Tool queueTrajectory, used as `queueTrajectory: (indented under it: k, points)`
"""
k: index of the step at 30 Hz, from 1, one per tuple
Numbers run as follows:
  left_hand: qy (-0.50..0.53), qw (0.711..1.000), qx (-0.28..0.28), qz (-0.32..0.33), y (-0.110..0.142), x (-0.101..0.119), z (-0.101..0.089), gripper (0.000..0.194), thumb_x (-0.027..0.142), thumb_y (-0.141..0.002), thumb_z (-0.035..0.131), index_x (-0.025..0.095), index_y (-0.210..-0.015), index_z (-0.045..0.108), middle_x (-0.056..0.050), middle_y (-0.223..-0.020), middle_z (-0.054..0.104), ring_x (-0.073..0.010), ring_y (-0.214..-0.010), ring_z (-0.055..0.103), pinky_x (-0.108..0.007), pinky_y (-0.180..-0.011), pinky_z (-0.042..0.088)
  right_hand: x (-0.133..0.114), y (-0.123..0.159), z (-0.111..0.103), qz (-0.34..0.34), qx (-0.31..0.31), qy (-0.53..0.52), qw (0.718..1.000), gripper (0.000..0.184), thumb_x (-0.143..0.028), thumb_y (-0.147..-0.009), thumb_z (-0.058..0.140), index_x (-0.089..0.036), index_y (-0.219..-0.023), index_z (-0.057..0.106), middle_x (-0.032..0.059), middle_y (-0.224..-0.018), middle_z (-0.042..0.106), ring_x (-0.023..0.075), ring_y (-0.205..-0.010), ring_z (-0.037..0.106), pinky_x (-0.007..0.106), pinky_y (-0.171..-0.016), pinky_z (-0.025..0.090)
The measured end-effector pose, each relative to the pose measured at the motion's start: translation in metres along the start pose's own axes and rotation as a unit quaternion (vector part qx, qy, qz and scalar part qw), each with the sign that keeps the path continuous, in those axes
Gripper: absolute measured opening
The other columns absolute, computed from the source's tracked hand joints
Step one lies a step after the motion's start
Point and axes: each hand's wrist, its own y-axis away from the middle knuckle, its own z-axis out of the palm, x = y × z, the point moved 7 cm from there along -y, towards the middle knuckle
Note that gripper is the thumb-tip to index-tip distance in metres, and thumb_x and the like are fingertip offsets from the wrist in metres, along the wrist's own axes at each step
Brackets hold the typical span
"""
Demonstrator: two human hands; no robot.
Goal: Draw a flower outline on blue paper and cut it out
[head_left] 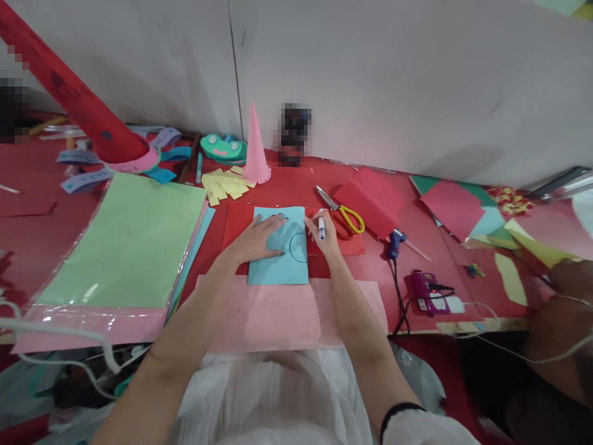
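A light blue sheet of paper (278,272), perhaps folded, lies before me with a dark curved line drawn against its right edge. Flat on its upper left part rests my left hand (259,238), fingers spread. My right hand (323,235) is closed around a white marker (321,226) with a blue end, at the sheet's right edge; the marker's tip is hard to make out. Red paper (236,222) sits under the blue sheet, and a pink sheet (278,321) lies nearer my body. Yellow-handled scissors (347,216) are just beyond my right hand.
Left are a green sheet pack (125,247), yellow strips (225,185) and a pink cone (254,151). On the right are red paper (370,201), a blue glue gun (395,244) and a purple power strip (424,293) with cables. Another person's hand (572,281) is at far right.
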Motion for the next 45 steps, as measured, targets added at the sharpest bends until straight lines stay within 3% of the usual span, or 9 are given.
queueTrajectory:
  k: [5, 10, 15, 20, 25, 29, 35, 38, 45]
  points:
    - [-0.027, 0.995, 0.087, -0.033, 0.001, -0.002, -0.015, 0.055, 0.036, -0.092, 0.050, 0.023, -0.143, 0.038, -0.006, -0.160, 0.021, -0.0246, -0.147, 0.014, -0.049, -0.120, 0.010, -0.002, 0.000, 0.003, -0.013, -0.003, -0.015, 1.000, 0.033, -0.039, -0.073, 0.065, -0.025, -0.079, 0.036, -0.0054, -0.069, 0.047, 0.0107, -0.052, 0.050, 0.027, -0.050, 0.045]
    - [-0.036, 0.973, 0.212, -0.086, 0.007, 0.005, -0.034, 0.042, 0.029, -0.099, 0.032, 0.022, -0.138, 0.044, -0.008, -0.154, 0.033, -0.0219, -0.145, 0.023, -0.048, -0.120, 0.013, -0.001, 0.009, -0.004, 0.018, 0.097, -0.086, 0.991, 0.028, -0.032, -0.079, 0.055, -0.026, -0.084, 0.028, -0.0065, -0.072, 0.044, 0.0098, -0.046, 0.049, 0.027, -0.048, 0.045]
    - [-0.045, 0.980, 0.172, -0.086, 0.000, 0.022, -0.018, 0.042, 0.023, -0.097, 0.035, 0.016, -0.137, 0.046, -0.011, -0.151, 0.038, -0.0234, -0.138, 0.038, -0.043, -0.116, 0.027, -0.007, 0.022, -0.011, 0.032, 0.184, 0.009, 0.982, 0.023, -0.022, -0.077, 0.053, -0.025, -0.083, 0.031, -0.0039, -0.077, 0.045, 0.0099, -0.058, 0.049, 0.026, -0.059, 0.046]
    - [-0.099, 0.985, 0.121, -0.072, -0.004, 0.047, -0.003, 0.044, 0.020, -0.099, 0.030, 0.010, -0.138, 0.048, -0.013, -0.151, 0.039, -0.0252, -0.133, 0.044, -0.040, -0.112, 0.032, -0.012, 0.029, -0.008, 0.039, 0.199, 0.061, 0.977, 0.023, -0.018, -0.073, 0.052, -0.025, -0.083, 0.033, -0.0059, -0.073, 0.043, 0.0097, -0.058, 0.045, 0.023, -0.058, 0.042]
    - [-0.111, 0.989, 0.029, -0.089, -0.004, 0.069, 0.026, 0.061, 0.036, -0.097, 0.041, 0.004, -0.148, 0.030, -0.017, -0.155, 0.027, -0.0300, -0.143, 0.029, -0.045, -0.118, 0.020, -0.026, 0.037, -0.008, -0.004, 0.206, 0.150, 0.967, 0.022, -0.011, -0.071, 0.050, -0.023, -0.084, 0.037, -0.0055, -0.073, 0.042, 0.0110, -0.062, 0.043, 0.025, -0.062, 0.040]
    - [-0.112, 0.990, 0.001, -0.084, -0.004, 0.069, 0.039, 0.064, 0.043, -0.097, 0.040, 0.005, -0.148, 0.030, -0.016, -0.156, 0.024, -0.0299, -0.145, 0.023, -0.050, -0.119, 0.014, -0.042, 0.045, -0.013, -0.076, 0.214, 0.212, 0.951, 0.013, -0.015, -0.077, 0.047, -0.023, -0.086, 0.042, -0.0006, -0.080, 0.048, 0.0144, -0.068, 0.048, 0.028, -0.063, 0.042]
    - [-0.090, 0.995, 0.004, -0.041, 0.000, 0.051, 0.031, 0.059, 0.048, -0.099, 0.036, 0.013, -0.146, 0.037, -0.012, -0.154, 0.032, -0.0287, -0.144, 0.024, -0.060, -0.117, 0.002, -0.043, 0.038, 0.004, -0.207, 0.089, 0.270, 0.936, 0.008, -0.017, -0.088, 0.044, -0.021, -0.090, 0.051, 0.0094, -0.099, 0.059, 0.0217, -0.099, 0.055, 0.040, -0.090, 0.047]
    - [-0.080, 0.996, -0.002, -0.035, 0.001, 0.049, 0.029, 0.055, 0.045, -0.100, 0.032, 0.016, -0.147, 0.036, -0.008, -0.155, 0.031, -0.0294, -0.145, 0.022, -0.062, -0.116, 0.001, -0.018, 0.031, 0.013, -0.172, 0.025, 0.275, 0.946, 0.021, -0.010, -0.087, 0.039, -0.020, -0.099, 0.053, 0.0091, -0.094, 0.060, 0.0233, -0.112, 0.053, 0.044, -0.097, 0.045]
    - [-0.066, 0.995, -0.034, -0.072, 0.001, 0.051, 0.038, 0.068, 0.052, -0.096, 0.039, 0.011, -0.149, 0.030, -0.013, -0.159, 0.015, -0.0301, -0.147, 0.011, -0.059, -0.117, 0.000, 0.008, 0.031, 0.021, -0.117, 0.006, 0.306, 0.945, 0.031, -0.002, -0.082, 0.033, -0.018, -0.100, 0.053, 0.0143, -0.117, 0.055, 0.0225, -0.126, 0.044, 0.044, -0.104, 0.040]
